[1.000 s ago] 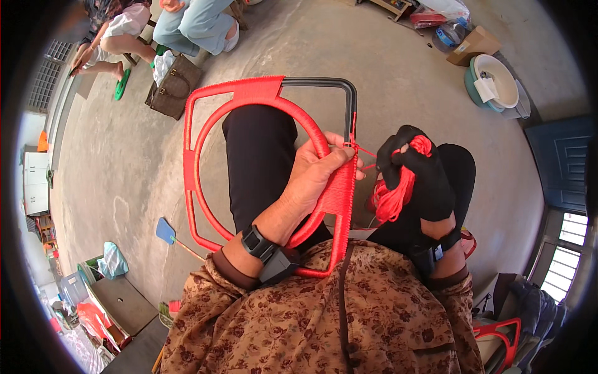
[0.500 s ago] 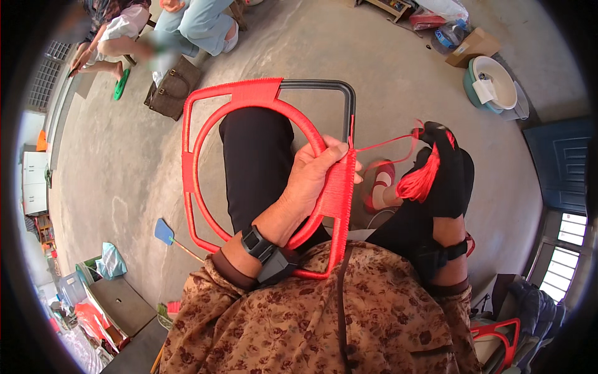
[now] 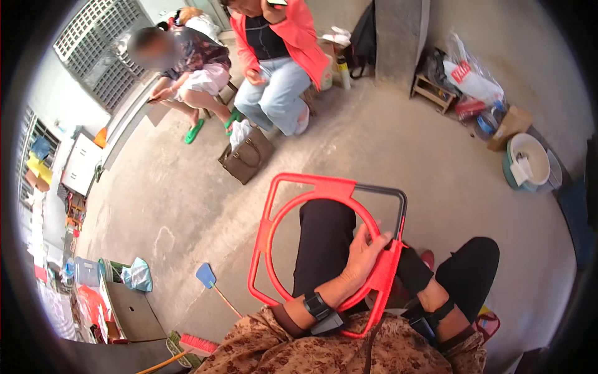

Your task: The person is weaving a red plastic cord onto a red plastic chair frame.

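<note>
A red square frame [image 3: 283, 187] with a round ring inside it stands tilted on my lap; its upper right corner is dark grey. My left hand [image 3: 364, 252], with a black watch at the wrist, grips the frame's right side, where red cord [image 3: 387, 274] is wound around the bar. My right hand [image 3: 412, 269] wears a black glove and reaches in behind that same wound bar. Its fingers are hidden by the frame, so what they hold does not show.
Two people sit at the back on low seats, a brown handbag [image 3: 247, 156] on the concrete floor before them. A blue fly swatter [image 3: 205, 274] and a broom [image 3: 187, 346] lie at my left. A white basin [image 3: 528, 161], bags and a wooden stool [image 3: 436, 90] stand at the back right.
My right hand, which had pulled the red cord out to the right, has come back in behind the frame. The view has tilted up toward the seated people.
</note>
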The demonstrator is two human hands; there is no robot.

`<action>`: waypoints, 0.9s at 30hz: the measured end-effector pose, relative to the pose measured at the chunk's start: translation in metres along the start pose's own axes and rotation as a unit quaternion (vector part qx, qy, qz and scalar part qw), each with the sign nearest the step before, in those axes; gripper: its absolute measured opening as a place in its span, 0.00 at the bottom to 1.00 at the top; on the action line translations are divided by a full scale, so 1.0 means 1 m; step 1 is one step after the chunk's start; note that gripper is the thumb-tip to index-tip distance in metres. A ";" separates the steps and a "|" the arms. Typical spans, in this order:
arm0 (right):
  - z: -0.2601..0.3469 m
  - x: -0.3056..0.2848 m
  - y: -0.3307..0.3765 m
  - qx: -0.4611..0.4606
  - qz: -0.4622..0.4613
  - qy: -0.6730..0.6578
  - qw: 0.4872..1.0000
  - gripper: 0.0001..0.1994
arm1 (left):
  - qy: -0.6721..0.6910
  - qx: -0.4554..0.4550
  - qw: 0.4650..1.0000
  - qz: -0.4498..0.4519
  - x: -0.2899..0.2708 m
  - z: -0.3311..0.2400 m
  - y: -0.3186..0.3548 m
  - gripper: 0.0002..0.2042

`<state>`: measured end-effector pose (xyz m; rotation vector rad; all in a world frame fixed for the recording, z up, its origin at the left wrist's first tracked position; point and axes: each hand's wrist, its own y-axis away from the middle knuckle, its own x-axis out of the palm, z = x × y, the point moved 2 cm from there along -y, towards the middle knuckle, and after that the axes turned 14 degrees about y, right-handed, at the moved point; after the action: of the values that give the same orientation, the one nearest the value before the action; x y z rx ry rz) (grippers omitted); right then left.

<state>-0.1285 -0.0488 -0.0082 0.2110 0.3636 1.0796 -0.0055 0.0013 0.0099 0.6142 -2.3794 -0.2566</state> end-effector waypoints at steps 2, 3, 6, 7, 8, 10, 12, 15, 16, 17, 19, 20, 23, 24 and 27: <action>-0.001 -0.020 -0.016 -0.066 -0.140 -0.055 0.986 0.15 | 0.014 -0.008 1.000 -0.001 0.001 0.000 0.001 0.23; 0.001 -0.029 -0.019 -0.060 -0.166 -0.036 0.984 0.15 | 0.018 0.002 1.000 0.004 0.002 -0.001 0.002 0.23; 0.012 -0.044 -0.024 -0.035 -0.251 -0.097 0.963 0.16 | 0.060 0.000 0.998 0.021 0.002 -0.007 0.004 0.18; 0.016 -0.044 -0.027 -0.040 -0.270 -0.092 0.958 0.17 | 0.086 -0.049 0.994 0.044 0.001 -0.008 0.004 0.15; 0.018 -0.044 -0.030 -0.045 -0.290 -0.087 0.952 0.17 | 0.113 -0.102 0.986 0.065 0.002 -0.008 0.004 0.13; 0.017 -0.040 -0.039 -0.060 -0.323 -0.069 0.942 0.18 | 0.069 -0.097 0.992 0.046 0.001 -0.008 0.001 0.10; 0.010 -0.040 -0.044 -0.074 -0.348 -0.059 0.933 0.19 | 0.072 -0.092 0.992 0.039 0.003 -0.006 -0.002 0.09; 0.003 -0.048 -0.037 -0.128 -0.310 -0.173 0.926 0.24 | 0.155 -0.081 0.982 0.076 0.003 -0.004 0.001 0.05; 0.002 -0.052 -0.031 -0.075 -0.325 -0.177 0.926 0.24 | 0.148 -0.077 0.984 0.065 0.002 -0.004 0.000 0.04; 0.006 -0.056 -0.024 -0.088 -0.346 -0.158 0.921 0.23 | 0.149 -0.066 0.985 0.052 0.002 -0.004 0.000 0.04; 0.021 -0.056 -0.013 -0.131 -0.361 -0.079 0.920 0.23 | 0.177 -0.042 0.982 0.055 0.002 -0.007 -0.001 0.08; 0.030 -0.052 -0.007 -0.151 -0.354 -0.079 0.920 0.23 | 0.177 -0.042 0.982 0.055 0.003 -0.007 -0.003 0.08; 0.058 -0.036 0.008 -0.182 -0.401 0.280 0.853 0.25 | 0.158 0.001 0.987 0.041 0.003 -0.007 -0.005 0.12; 0.065 -0.030 0.008 -0.173 -0.407 0.346 0.827 0.25 | 0.164 0.014 0.985 0.056 0.003 -0.007 -0.004 0.12; 0.079 -0.019 0.000 -0.168 -0.394 0.425 0.797 0.25 | 0.182 -0.032 0.980 0.071 0.004 -0.005 -0.001 0.12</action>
<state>-0.1059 -0.0654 0.0680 -0.7393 0.9533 0.3167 -0.0044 -0.0019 0.0153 0.4177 -2.0409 -0.1418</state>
